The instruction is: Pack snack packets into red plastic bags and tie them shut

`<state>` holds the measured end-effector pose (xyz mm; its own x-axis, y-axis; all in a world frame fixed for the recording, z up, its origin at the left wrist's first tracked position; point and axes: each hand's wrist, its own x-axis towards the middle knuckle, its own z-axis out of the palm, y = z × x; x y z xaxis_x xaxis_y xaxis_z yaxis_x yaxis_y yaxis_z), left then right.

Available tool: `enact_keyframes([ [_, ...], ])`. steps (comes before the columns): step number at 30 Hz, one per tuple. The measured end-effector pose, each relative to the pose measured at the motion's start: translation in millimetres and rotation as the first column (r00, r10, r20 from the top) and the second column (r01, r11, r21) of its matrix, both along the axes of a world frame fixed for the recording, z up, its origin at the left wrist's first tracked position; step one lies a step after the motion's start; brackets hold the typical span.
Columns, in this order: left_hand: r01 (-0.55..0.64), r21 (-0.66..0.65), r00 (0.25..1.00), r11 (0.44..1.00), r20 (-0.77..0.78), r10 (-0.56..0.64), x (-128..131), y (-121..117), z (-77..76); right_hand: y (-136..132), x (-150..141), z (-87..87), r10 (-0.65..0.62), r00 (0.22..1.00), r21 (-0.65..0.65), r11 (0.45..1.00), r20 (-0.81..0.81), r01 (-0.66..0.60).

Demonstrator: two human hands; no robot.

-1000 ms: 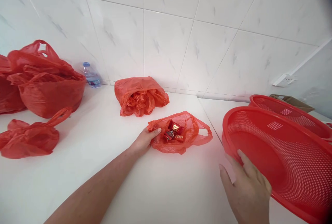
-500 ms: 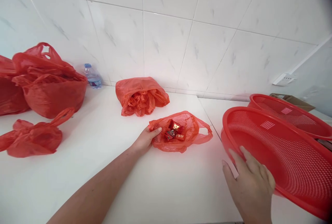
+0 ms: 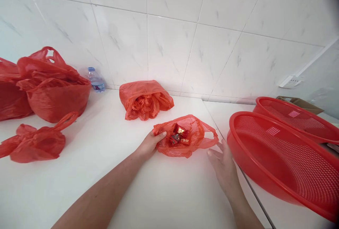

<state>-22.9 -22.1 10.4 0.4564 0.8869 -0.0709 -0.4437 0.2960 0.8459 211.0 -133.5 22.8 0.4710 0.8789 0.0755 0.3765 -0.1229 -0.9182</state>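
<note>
Red translucent plastic bag (image 3: 197, 141) with a loop handle: lies mouth open on the white tabletop (image 3: 169, 197), serving as centre of the clock for this list. Contents: a few small, shiny red wrapped packets (image 3: 181, 131) with gold and pale lettering. Left hand (image 3: 148, 146): at nine o'clock, pinching the bag's rim with the thumb on top; the other fingers are mostly hidden. Right hand (image 3: 224, 165): at four o'clock, fingers loosely spread and curved, just beside the loop handle; whether it touches cannot be told. At ten o'clock: one slumped red bag stuffed with crumpled plastic (image 3: 144, 94), near the tiled wall (image 3: 172, 48); farther out, one clear plastic bottle with blue cap (image 3: 96, 81). At nine, well apart: one small crumpled red plastic bag (image 3: 38, 146). Between nine and ten: one large bulging red plastic bag (image 3: 58, 98). At three: one round red plastic basket with perforated sides (image 3: 245, 156), a second similar red basket (image 3: 284, 110) behind it.
</note>
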Motion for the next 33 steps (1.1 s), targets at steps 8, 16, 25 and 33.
enact_keyframes([
  [8,-0.103,0.073,0.991,0.992,-0.076,0.108,-4.0,13.4,17.9,69.8,12.9,26.4,0.219,0.803,0.121,0.976,-0.554,-0.183],
  [16,-0.455,0.376,0.886,0.807,0.103,0.451,-17.1,34.3,103.5,84.1,18.8,130.9,0.203,0.913,0.638,0.766,-0.355,0.078],
  [25,-0.512,0.539,0.741,0.669,-0.117,0.661,-27.0,17.2,115.6,82.3,26.1,97.5,0.103,0.941,0.618,0.776,-0.323,0.127],
  [33,-0.270,0.498,0.931,0.824,-0.084,0.356,-23.8,0.7,126.9,80.8,4.1,59.7,0.481,0.840,0.478,0.816,-0.250,-0.325],
])
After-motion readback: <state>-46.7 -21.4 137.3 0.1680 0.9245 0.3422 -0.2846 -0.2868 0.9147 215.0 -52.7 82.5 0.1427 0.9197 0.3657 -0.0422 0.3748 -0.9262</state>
